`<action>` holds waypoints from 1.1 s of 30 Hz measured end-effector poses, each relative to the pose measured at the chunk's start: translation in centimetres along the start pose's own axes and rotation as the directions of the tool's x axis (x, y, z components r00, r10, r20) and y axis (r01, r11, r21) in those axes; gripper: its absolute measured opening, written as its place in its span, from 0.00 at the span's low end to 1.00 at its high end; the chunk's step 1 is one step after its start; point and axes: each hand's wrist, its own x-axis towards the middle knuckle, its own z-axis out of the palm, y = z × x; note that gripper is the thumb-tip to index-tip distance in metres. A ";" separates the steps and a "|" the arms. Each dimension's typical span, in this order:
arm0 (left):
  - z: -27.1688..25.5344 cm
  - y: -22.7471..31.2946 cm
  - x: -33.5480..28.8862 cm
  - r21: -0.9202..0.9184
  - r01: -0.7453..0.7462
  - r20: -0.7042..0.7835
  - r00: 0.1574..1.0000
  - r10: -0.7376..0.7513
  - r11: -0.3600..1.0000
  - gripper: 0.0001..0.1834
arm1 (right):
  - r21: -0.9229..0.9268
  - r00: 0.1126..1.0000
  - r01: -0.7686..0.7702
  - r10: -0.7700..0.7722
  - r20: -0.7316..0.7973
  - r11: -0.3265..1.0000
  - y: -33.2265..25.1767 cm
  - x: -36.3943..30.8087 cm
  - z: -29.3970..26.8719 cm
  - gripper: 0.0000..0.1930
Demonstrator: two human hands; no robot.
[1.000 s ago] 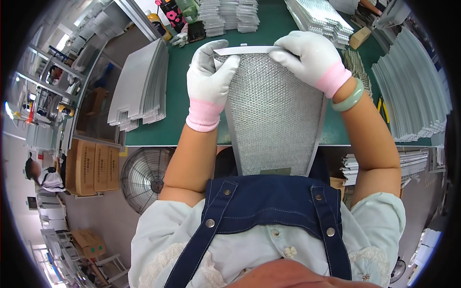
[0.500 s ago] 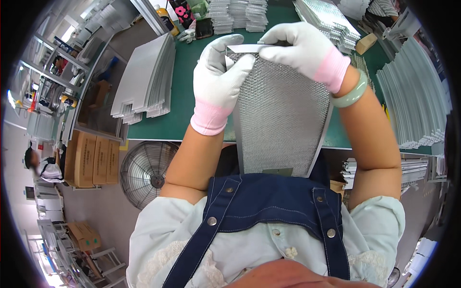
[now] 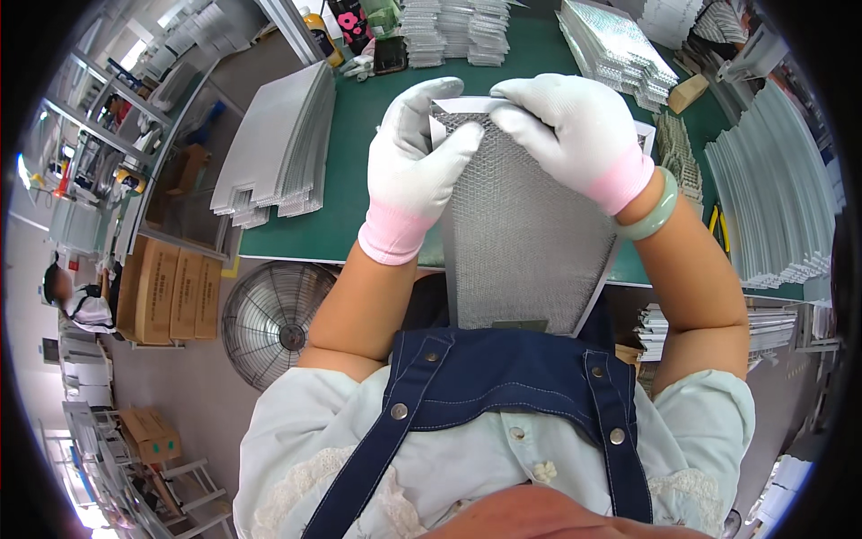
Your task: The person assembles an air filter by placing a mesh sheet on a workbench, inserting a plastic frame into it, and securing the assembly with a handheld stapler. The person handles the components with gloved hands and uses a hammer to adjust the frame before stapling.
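A metal mesh filter panel (image 3: 530,234) with a thin silver frame slopes from the green table toward my apron. Along its far edge runs a pale metal frame strip (image 3: 467,105). White gloves with pink cuffs cover both hands. My left hand (image 3: 409,162) is closed around the far left corner, its thumb on the mesh and its fingers behind the frame. Bent over the far edge, my right hand (image 3: 575,135) grips the strip with thumb and fingers. Part of that edge is hidden under the right glove; a white frame corner (image 3: 645,135) shows beyond it.
Flat silver panels (image 3: 274,144) are stacked at left on the green table (image 3: 368,117). More metal stacks (image 3: 620,54) stand at the back, and a long row of panels (image 3: 772,189) fills the right. Yellow-handled pliers (image 3: 718,229) lie nearby. A floor fan (image 3: 278,314) stands below left.
My right hand has come down and turned, its fingers now folded over the strip, which sits lower against the panel's far edge. My left hand keeps its corner hold.
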 end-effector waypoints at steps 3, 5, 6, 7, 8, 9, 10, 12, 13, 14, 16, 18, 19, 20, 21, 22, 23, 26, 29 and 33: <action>-0.2 0.2 0.0 -0.048 0.028 0.021 0.999 -0.027 0.998 0.25 | -0.040 1.000 0.003 -0.004 -0.028 0.999 -0.2 -0.1 0.0 0.13; -0.2 0.4 -0.1 -0.076 0.052 0.015 0.999 -0.051 0.996 0.25 | -0.063 0.999 -0.015 0.012 -0.038 0.998 -0.1 0.0 0.1 0.13; -0.1 0.8 -0.2 -0.082 0.065 0.008 0.998 -0.065 0.994 0.25 | 0.040 0.998 -0.067 0.067 0.014 0.997 -0.2 0.2 -0.1 0.14; 0.0 1.1 -0.3 -0.089 0.079 0.002 0.997 -0.079 0.993 0.25 | 0.139 0.991 -0.125 0.116 0.071 0.982 -0.2 0.5 -0.6 0.14; 0.1 1.5 -0.3 -0.076 0.070 -0.005 0.998 -0.070 0.995 0.26 | 0.233 0.978 -0.186 0.158 0.133 0.955 -0.3 0.8 -1.1 0.15; 0.3 1.8 -0.5 -0.067 0.066 -0.009 0.998 -0.066 0.996 0.26 | 0.295 0.962 -0.238 0.184 0.201 0.925 -0.3 1.2 -1.6 0.15; 0.5 2.0 -0.6 -0.057 0.062 -0.014 0.998 -0.063 0.996 0.26 | 0.352 0.941 -0.293 0.203 0.269 0.889 -0.2 1.8 -2.2 0.16; 0.8 2.2 -0.6 -0.059 0.032 -0.043 0.998 -0.035 0.998 0.27 | 0.379 0.915 -0.338 0.206 0.347 0.861 -0.4 2.7 -2.8 0.16; 0.9 2.3 -0.6 -0.056 0.018 -0.058 0.998 -0.022 0.998 0.27 | 0.356 0.913 -0.326 0.195 0.357 0.875 -0.7 3.1 -2.9 0.16; 0.7 2.3 -0.8 -0.038 0.032 -0.042 0.999 -0.034 0.999 0.27 | 0.333 0.912 -0.314 0.184 0.367 0.889 -0.8 3.3 -2.9 0.16; 0.2 2.6 -1.0 -0.005 0.047 -0.012 0.999 -0.047 0.999 0.28 | 0.350 0.925 -0.261 0.131 0.356 0.900 -0.5 3.2 -2.7 0.16; 0.2 2.6 -1.0 -0.092 0.080 -0.020 0.996 -0.082 0.993 0.28 | 0.401 0.931 -0.269 0.131 0.340 0.876 -0.7 2.8 -2.3 0.15; 0.2 2.6 -1.0 -0.137 0.097 -0.024 0.995 -0.101 0.986 0.28 | 0.383 0.938 -0.264 0.143 0.317 0.885 -0.9 2.5 -2.1 0.15; 0.2 2.5 -1.1 -0.115 0.081 -0.028 0.996 -0.084 0.990 0.28 | 0.308 0.973 -0.147 0.082 0.215 0.940 -0.9 2.0 -1.6 0.14; 0.2 2.5 -1.1 -0.092 0.064 -0.031 0.997 -0.068 0.994 0.27 | 0.219 0.993 -0.033 0.008 0.116 0.975 -0.9 1.5 -0.9 0.14; 0.2 2.4 -1.2 -0.069 0.049 -0.034 0.998 -0.051 0.996 0.26 | 0.118 0.997 0.074 -0.077 0.023 0.990 -0.9 1.1 -0.5 0.14; 0.3 2.1 -1.2 -0.003 0.013 -0.037 0.999 -0.014 1.000 0.26 | 0.048 0.996 0.089 -0.089 0.015 0.995 -1.2 0.8 -0.6 0.13; 0.3 1.2 -1.0 0.119 -0.047 -0.032 0.998 0.051 0.992 0.23 | 0.009 0.992 0.113 -0.113 -0.064 0.994 -0.7 0.3 0.0 0.13; 0.4 1.2 -0.9 0.121 -0.001 -0.054 0.998 0.008 0.993 0.22 | -0.114 0.991 0.088 -0.098 -0.086 0.990 -1.1 0.1 0.4 0.13; 1.1 1.5 -0.7 0.175 0.049 -0.136 0.990 -0.026 0.983 0.21 | -0.165 0.991 0.089 -0.104 -0.086 0.982 -1.1 0.3 0.7 0.13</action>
